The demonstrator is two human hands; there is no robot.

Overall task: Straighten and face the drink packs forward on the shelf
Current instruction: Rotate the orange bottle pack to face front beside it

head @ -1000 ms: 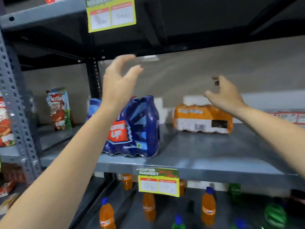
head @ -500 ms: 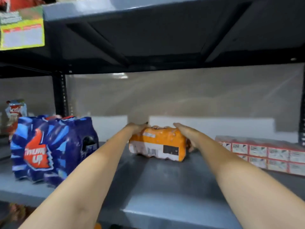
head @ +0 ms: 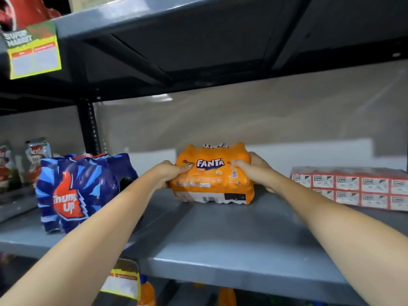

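Because the shelf (head: 220, 246) is bare and looks slick, the orange Fanta pack (head: 213, 176), tipped up near its centre with the label forward, could skid or topple backward toward 12 o'clock if let go too soon. The blue Thums Up pack (head: 81, 193) at 9 o'clock could be elbowed askew. The left hand (head: 171, 173) and right hand (head: 256, 171) each clamp an upper corner; the wrap could slip from either grip.

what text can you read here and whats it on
"FANTA": orange drink pack, held by both hands.
"Thums Up", partly creased: blue drink pack.
"SUPER MARKET": price tag on the upper shelf edge; its prices are blurred.
Red-and-white cartons, pouches, lower tag: unreadable.
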